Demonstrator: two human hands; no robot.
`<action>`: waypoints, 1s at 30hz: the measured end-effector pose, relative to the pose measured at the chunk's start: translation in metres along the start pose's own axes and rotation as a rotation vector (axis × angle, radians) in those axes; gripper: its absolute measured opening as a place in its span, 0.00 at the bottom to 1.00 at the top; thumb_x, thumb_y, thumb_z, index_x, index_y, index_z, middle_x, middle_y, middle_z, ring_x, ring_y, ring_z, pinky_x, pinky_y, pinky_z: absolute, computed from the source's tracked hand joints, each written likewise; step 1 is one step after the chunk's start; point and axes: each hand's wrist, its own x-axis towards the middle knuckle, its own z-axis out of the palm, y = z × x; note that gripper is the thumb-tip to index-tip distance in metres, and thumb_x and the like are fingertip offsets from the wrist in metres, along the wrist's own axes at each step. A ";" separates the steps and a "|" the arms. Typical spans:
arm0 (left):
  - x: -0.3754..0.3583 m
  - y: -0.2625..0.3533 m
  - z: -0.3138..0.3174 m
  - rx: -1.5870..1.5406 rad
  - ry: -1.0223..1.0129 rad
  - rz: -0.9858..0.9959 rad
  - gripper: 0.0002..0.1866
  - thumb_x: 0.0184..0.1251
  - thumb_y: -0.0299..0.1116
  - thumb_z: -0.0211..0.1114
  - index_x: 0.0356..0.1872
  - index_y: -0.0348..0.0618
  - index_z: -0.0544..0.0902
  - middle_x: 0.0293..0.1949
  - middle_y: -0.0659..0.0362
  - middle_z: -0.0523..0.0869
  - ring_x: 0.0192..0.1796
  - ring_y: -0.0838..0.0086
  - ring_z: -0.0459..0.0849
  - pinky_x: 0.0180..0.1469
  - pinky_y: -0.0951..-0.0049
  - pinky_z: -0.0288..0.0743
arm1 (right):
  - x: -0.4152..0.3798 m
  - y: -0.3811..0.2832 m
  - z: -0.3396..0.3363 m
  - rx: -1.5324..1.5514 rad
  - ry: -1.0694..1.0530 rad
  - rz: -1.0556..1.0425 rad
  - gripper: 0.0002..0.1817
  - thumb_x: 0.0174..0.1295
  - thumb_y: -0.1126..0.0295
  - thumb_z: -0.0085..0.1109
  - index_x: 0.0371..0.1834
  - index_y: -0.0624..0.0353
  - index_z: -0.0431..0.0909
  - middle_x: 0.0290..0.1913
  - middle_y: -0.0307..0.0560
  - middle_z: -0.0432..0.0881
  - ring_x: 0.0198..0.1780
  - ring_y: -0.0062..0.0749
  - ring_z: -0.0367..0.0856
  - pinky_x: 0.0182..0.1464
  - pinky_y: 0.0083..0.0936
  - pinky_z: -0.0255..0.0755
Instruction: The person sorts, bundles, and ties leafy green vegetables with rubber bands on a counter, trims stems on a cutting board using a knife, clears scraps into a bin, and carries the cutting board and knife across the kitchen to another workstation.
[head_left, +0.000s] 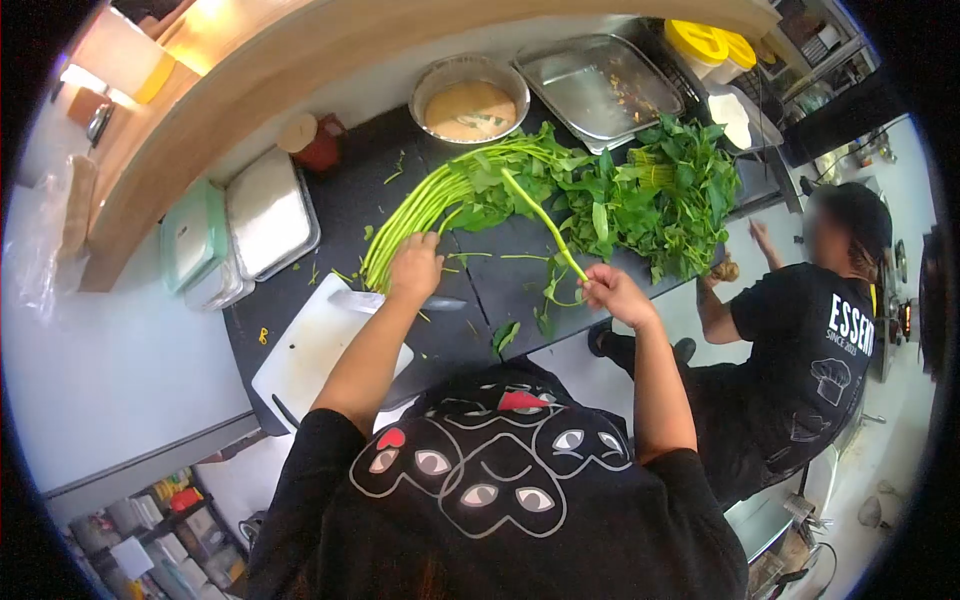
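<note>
My left hand [415,266] has its fingers curled over the lower stems of a bunch of long-stemmed leafy greens [425,205]. Pinched in my right hand [614,293] is the end of a single green stem [545,222], held out from the bunch near the counter's front edge. Below my left hand lies a knife [355,301], its middle hidden by my wrist. The blade rests over the top edge of a white cutting board [300,345]. More leafy greens [665,195] are heaped to the right.
A metal pot [427,72] with cloudy liquid and a metal tray [560,75] stand at the back. Lidded containers [190,235] and a filled tray [268,210] sit left, near a red cup [318,145]. A co-worker in black [800,310] is close on the right.
</note>
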 end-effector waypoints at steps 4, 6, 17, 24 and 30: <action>-0.006 0.020 0.005 -0.103 -0.148 0.133 0.26 0.50 0.34 0.68 0.53 0.45 0.71 0.45 0.53 0.74 0.51 0.57 0.72 0.53 0.62 0.70 | -0.003 0.024 -0.017 -0.208 0.126 0.008 0.06 0.58 0.73 0.52 0.37 0.60 0.75 0.26 0.32 0.72 0.26 0.15 0.68 0.29 0.15 0.64; -0.004 0.033 0.010 -0.076 -0.205 0.026 0.35 0.48 0.43 0.71 0.58 0.45 0.68 0.49 0.49 0.70 0.54 0.53 0.70 0.56 0.61 0.68 | 0.004 0.046 -0.018 -0.425 0.265 -0.085 0.11 0.53 0.77 0.51 0.40 0.60 0.75 0.29 0.46 0.77 0.31 0.32 0.76 0.34 0.25 0.69; -0.045 0.115 0.009 -0.040 -0.567 0.091 0.57 0.26 0.46 0.81 0.65 0.47 0.59 0.52 0.48 0.64 0.55 0.54 0.68 0.56 0.62 0.70 | 0.046 0.022 0.023 -0.830 0.271 -0.219 0.28 0.54 0.69 0.55 0.60 0.50 0.64 0.45 0.60 0.73 0.48 0.54 0.73 0.48 0.42 0.70; -0.048 0.111 0.046 -0.204 -0.419 -0.226 0.48 0.31 0.36 0.79 0.61 0.44 0.64 0.51 0.46 0.69 0.47 0.51 0.76 0.51 0.60 0.72 | 0.065 0.042 0.024 -0.888 0.115 -0.143 0.41 0.47 0.55 0.65 0.65 0.55 0.57 0.52 0.58 0.66 0.54 0.53 0.68 0.52 0.40 0.70; -0.035 0.109 0.090 -0.858 -0.349 -0.348 0.19 0.42 0.24 0.69 0.41 0.35 0.79 0.28 0.52 0.82 0.33 0.68 0.83 0.37 0.73 0.74 | 0.036 0.027 0.072 -0.988 0.042 -0.141 0.55 0.34 0.45 0.71 0.66 0.55 0.55 0.53 0.53 0.64 0.53 0.48 0.68 0.52 0.38 0.68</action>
